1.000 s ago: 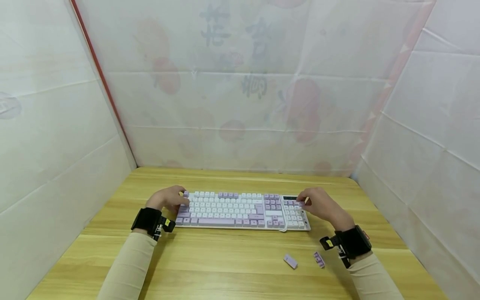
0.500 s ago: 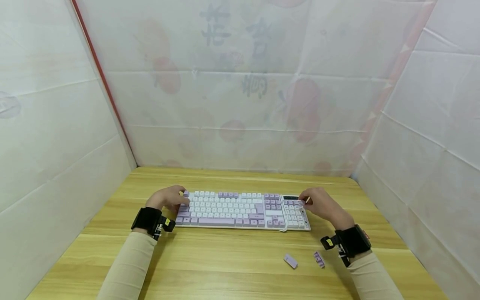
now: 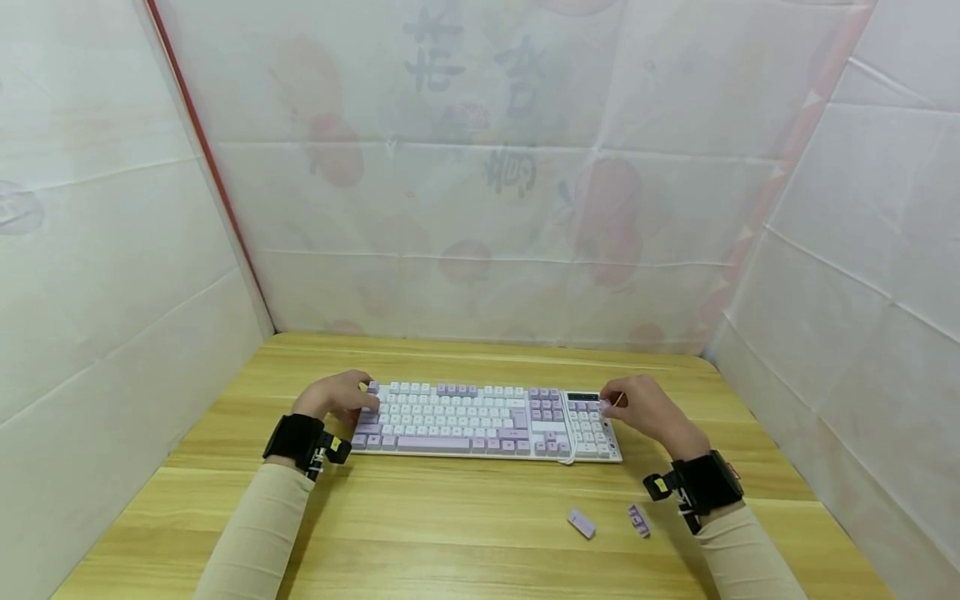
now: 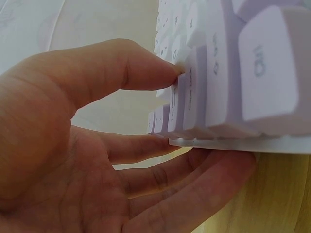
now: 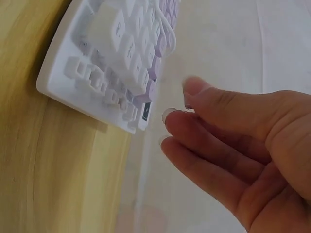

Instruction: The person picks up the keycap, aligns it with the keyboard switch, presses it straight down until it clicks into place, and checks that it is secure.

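A white-and-lilac keyboard (image 3: pixel 442 421) lies on the table. My left hand (image 3: pixel 339 395) grips its left end; in the left wrist view the thumb (image 4: pixel 141 65) presses on the side keys and the other fingers reach under the edge. At the upper right corner, my right hand (image 3: pixel 639 407) pinches a small lilac keycap (image 3: pixel 604 405) between thumb and forefinger, mostly hidden by the fingertips in the right wrist view. Those fingers are just off the keyboard. Bare switch mounts (image 5: pixel 95 80) show along the number pad's outer column.
Two long lilac keycaps lie on the wooden table (image 3: pixel 450 533) in front: one keycap (image 3: pixel 581 523) top up, the other keycap (image 3: pixel 639 521) turned over or on its side. A white cable (image 3: pixel 570 425) crosses the keyboard. Pale sheeted walls (image 3: pixel 487 208) stand behind and at both sides.
My right hand has shifted slightly to the right with the keycap at its fingertips. The left hand and the keyboard have stayed in place.
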`<state>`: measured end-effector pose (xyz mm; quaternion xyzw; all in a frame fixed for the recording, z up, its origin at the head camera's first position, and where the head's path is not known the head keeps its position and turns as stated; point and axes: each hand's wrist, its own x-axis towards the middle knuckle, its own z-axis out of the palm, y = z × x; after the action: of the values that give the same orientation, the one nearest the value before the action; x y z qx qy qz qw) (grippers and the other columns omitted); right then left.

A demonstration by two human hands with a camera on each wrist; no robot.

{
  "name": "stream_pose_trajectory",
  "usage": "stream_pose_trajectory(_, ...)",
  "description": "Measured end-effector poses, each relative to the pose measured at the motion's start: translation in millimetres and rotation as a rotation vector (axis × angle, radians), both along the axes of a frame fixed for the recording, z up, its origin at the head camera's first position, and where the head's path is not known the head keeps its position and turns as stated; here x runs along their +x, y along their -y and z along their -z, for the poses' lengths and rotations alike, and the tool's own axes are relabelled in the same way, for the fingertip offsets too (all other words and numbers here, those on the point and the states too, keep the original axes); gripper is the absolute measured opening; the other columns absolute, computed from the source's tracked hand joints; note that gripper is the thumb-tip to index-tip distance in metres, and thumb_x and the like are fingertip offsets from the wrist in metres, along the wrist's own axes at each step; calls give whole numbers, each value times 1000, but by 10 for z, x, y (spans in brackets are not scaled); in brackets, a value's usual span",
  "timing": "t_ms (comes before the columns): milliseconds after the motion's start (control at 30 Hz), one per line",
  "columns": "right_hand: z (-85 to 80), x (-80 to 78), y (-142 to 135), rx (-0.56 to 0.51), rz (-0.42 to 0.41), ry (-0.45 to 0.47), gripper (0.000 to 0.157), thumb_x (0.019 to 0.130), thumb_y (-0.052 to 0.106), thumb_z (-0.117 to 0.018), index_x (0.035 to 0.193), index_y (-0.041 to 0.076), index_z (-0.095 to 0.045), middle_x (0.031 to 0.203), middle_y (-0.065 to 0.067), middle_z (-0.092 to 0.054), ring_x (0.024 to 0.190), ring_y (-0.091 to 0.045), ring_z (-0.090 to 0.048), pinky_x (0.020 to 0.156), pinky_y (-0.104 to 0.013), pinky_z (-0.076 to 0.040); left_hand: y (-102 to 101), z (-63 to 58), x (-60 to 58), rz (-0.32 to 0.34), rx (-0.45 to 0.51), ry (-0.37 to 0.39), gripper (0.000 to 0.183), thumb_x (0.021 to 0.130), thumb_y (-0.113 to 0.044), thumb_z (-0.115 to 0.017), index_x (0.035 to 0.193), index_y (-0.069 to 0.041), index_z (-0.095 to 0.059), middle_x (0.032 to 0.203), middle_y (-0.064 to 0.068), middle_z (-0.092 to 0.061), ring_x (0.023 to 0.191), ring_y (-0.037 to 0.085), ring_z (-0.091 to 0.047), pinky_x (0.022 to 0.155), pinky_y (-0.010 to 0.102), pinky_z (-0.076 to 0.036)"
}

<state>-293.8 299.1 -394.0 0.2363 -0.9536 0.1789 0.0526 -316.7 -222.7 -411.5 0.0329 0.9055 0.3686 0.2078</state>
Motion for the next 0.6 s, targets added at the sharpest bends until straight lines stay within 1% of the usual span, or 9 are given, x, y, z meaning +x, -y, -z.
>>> stream_pose_trajectory(67,0,-2,-3,-9,8,2,20,89,3,-75,109,1,-75,93,-7,-73,83,-18,-66,75,-31,-55,0,-1,3,-1,1,0,74,89,-17,-67,151,10,-37,130,28,-57,99,31,-65,79,42,-63)
stream_pose_trajectory(267,49,-38,-19,-18,4,-36,18,86,0,-77,104,-2,-77,91,-10,-75,79,-18,-68,71,-31,-57,3,8,-6,4,-2,0,74,89,-17,-67,151,10,-38,130,28,-57,99,30,-65,79,42,-63)
stream_pose_trajectory(467,105,-85,-43,8,-22,-94,16,85,-5,-76,101,-4,-77,88,-13,-75,76,-20,-68,68,-33,-58,-6,-2,-3,6,-6,-1,74,88,-17,-67,150,10,-38,130,28,-57,98,30,-65,80,42,-63)
stream_pose_trajectory(600,113,-107,-57,27,-36,-89,15,84,-4,-78,98,-3,-78,89,-14,-76,76,-20,-70,68,-32,-59,-7,-6,-5,5,-10,-2,74,88,-17,-67,151,10,-37,133,29,-56,98,30,-65,79,42,-63)
